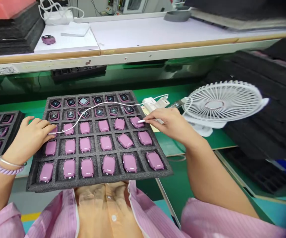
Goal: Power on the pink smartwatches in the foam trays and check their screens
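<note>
- Pinching the cable (108, 102) in the left hand (31, 134), fingers curled together, at the left of the tray's (95, 180) middle row.
- Pinching a white tip (141, 121) in the right hand (171, 123), finger and thumb together, at that row's right watch (135, 122).
- Could drag far watches (99, 112) askew if pulling the cable, draped over them.
- Could slip and scuff a back if pressing at an angle.
- Could tip the tray if leaned on, near rim apparently past the table (222, 137).

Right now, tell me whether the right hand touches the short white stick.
Touching: the head view shows the right hand pinching the white stick, one end jutting out.
</note>
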The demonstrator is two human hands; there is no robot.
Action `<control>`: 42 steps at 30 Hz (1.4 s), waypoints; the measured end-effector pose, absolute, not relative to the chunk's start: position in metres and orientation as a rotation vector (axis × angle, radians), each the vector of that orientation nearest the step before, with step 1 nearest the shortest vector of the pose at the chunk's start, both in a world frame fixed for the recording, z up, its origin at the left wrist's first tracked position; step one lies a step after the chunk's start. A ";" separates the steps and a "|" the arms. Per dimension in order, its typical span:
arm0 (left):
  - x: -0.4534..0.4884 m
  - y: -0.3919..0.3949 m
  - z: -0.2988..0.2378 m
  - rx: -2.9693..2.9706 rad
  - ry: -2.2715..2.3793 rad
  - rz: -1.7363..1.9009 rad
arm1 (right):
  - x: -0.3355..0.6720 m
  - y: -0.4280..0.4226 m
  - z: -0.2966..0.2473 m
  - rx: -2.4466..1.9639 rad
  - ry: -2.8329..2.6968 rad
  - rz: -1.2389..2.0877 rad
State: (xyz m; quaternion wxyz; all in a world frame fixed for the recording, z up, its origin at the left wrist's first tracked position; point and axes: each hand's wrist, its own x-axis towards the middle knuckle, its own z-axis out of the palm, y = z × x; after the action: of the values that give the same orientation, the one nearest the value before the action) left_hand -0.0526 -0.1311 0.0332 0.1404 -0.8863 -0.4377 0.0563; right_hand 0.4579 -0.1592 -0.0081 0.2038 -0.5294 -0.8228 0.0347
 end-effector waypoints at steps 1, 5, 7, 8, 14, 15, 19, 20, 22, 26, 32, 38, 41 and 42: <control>-0.049 -0.130 0.035 -2.554 -1.215 0.216 | 0.461 -0.162 -0.012 -1.483 -2.299 0.075; -0.041 -0.123 0.040 -2.600 -1.319 0.187 | 0.462 -0.167 -0.020 -1.492 -2.324 0.017; -0.045 -0.119 0.042 -2.620 -1.539 0.052 | 0.459 -0.167 -0.018 -1.481 -2.326 0.045; -0.048 -0.117 0.043 -2.627 -1.684 -0.025 | 0.457 -0.166 -0.016 -1.479 -2.315 0.069; -0.061 -0.109 0.044 -2.665 -2.370 -0.317 | 0.450 -0.150 -0.014 -1.620 -2.297 0.120; -0.061 -0.108 0.043 -2.686 -2.413 -0.293 | 0.449 -0.146 -0.015 -1.659 -2.320 0.085; -0.057 -0.102 0.042 -2.698 -2.511 -0.184 | 0.447 -0.136 -0.020 -1.714 -2.385 0.006; -0.057 -0.101 0.042 -2.710 -2.521 -0.175 | 0.447 -0.135 -0.020 -1.712 -2.400 -0.004; -0.059 -0.097 0.042 -2.748 -2.518 -0.170 | 0.446 -0.134 -0.020 -1.710 -2.440 -0.044; -0.066 -0.089 0.037 -2.797 -2.458 -0.181 | 0.443 -0.136 -0.019 -1.712 -2.472 -0.140; -0.069 -0.086 0.032 -2.865 -2.398 -0.223 | 0.438 -0.139 -0.018 -1.719 -2.422 -0.159; -0.068 -0.087 0.034 -2.886 -2.392 -0.247 | 0.440 -0.139 -0.019 -1.698 -2.410 -0.158; -0.066 -0.087 0.035 -2.899 -2.362 -0.234 | 0.440 -0.138 -0.018 -1.719 -2.428 -0.141; -0.065 -0.087 0.035 -2.896 -2.367 -0.231 | 0.439 -0.137 -0.017 -1.728 -2.432 -0.139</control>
State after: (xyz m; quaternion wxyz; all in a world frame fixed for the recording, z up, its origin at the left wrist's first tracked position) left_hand -0.0648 -0.0872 0.0352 -0.2983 -0.7376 -0.6029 -0.0589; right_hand 0.4390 -0.1372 -0.0173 0.0777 -0.5768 -0.8119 -0.0463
